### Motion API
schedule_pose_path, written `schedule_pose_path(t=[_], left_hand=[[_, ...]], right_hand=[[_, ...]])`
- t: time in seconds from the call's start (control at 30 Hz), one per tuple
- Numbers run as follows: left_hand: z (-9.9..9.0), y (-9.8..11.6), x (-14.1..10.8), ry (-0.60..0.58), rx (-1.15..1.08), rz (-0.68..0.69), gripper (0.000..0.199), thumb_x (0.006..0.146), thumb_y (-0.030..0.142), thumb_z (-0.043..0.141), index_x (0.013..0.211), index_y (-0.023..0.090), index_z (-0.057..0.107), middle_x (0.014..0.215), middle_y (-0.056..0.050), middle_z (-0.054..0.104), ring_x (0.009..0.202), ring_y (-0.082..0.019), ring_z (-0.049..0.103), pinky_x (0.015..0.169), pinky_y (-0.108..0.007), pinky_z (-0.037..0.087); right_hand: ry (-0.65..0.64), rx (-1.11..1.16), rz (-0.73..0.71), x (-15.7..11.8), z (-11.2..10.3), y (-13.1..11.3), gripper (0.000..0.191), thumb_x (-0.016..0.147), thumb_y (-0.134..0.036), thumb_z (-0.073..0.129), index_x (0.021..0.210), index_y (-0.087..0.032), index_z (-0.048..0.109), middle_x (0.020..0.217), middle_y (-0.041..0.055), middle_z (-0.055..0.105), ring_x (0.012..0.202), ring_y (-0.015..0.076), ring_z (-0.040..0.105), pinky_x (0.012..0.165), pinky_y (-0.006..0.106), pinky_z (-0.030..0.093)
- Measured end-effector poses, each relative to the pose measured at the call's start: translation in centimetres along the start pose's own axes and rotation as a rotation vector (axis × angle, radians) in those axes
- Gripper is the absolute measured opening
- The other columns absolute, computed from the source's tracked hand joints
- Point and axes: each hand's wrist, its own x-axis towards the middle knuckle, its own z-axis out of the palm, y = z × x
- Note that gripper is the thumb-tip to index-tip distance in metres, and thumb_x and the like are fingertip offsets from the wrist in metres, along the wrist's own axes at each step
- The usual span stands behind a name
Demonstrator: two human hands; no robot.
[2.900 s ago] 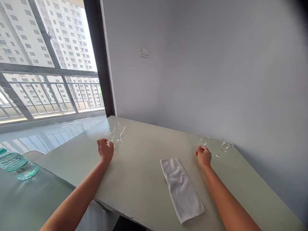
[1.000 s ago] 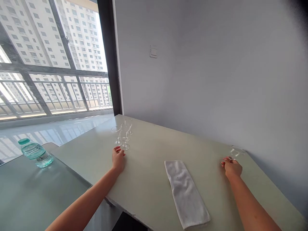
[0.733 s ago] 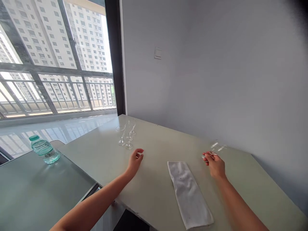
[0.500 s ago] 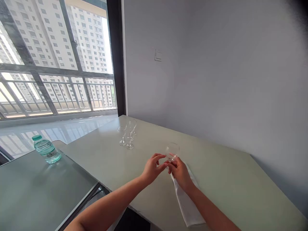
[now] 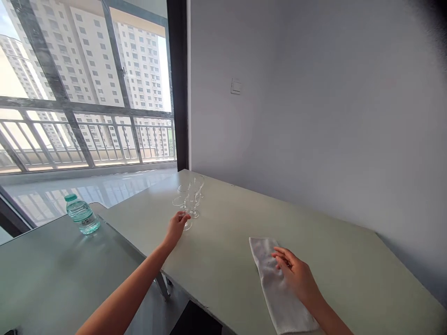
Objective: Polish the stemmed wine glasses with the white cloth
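Observation:
At the far left part of the table, my left hand is closed round the stem of a clear wine glass, whose base is at the table top. Right behind it, several other stemmed glasses stand upright, close together. A folded white cloth lies on the table to the right. Over the cloth is my right hand, with its fingers loosely curved and apart, holding nothing.
A pale green table meets a grey wall with a switch. On a lower glass-topped table at the left stands a water bottle with a green cap. Large windows are behind.
The glass that was between both hands has moved left in my left hand to the other glasses. My right hand has let go and shifted right, over the cloth. The view has turned slightly.

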Motion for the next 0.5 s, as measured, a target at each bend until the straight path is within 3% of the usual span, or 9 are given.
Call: schedule_pose_path(t=[0.1,0.2,0.33,0.4,0.5], left_hand=[[-1.3,-0.9,1.9,0.018,0.066,-0.032,0.038,0.067,0.048,0.053,0.086,0.016,0.057,0.072,-0.003,0.063,0.053,-0.011,0.046,0.051,-0.024,0.032],[-1.3,-1.5,3.2,0.022,0.084,-0.037,0.036,0.063,0.047,0.055,0.08,0.016,0.059,0.063,0.0,0.058,0.05,-0.01,0.042,0.049,-0.023,0.029],[-0.6,-1.7,4.3,0.034,0.094,-0.039,0.034,0.062,0.046,0.056,0.079,0.017,0.06,0.056,0.002,0.052,0.051,-0.011,0.041,0.049,-0.023,0.027],[-0.4,-1.7,4.5,0.035,0.094,-0.042,0.033,0.063,0.044,0.056,0.08,0.017,0.06,0.058,0.002,0.053,0.053,-0.012,0.042,0.05,-0.023,0.029],[-0.4,-1.7,4.5,0.021,0.079,-0.049,0.029,0.063,0.035,0.055,0.085,0.017,0.058,0.07,-0.001,0.058,0.059,-0.013,0.047,0.054,-0.024,0.033]], right_hand=[[0.003,-0.143,-0.007,-1.3,-1.7,2.3,0.033,0.08,-0.041,0.04,0.101,-0.022,0.058,0.095,0.0046,0.067,0.071,0.0169,0.063,0.065,0.028,0.052],[0.011,-0.356,-0.19,-2.6,-2.2,3.8,0.034,0.082,-0.041,0.039,0.104,-0.024,0.059,0.104,0.0049,0.064,0.09,0.0193,0.061,0.074,0.031,0.051],[-0.075,-0.666,-0.521,-3.6,-1.5,4.6,0.045,0.081,-0.046,0.044,0.124,-0.031,0.045,0.132,0.0006,0.043,0.126,0.0265,0.03,0.097,0.045,0.034],[-0.161,-0.73,-0.563,-3.7,-0.7,4.6,0.053,0.082,-0.048,0.042,0.132,-0.032,0.032,0.141,-0.0012,0.028,0.131,0.0274,0.016,0.101,0.048,0.027],[-0.307,-0.709,-0.569,-3.3,0.7,4.1,0.059,0.083,-0.051,0.039,0.135,-0.031,0.022,0.144,0.0,0.017,0.132,0.0263,0.011,0.104,0.047,0.02]])
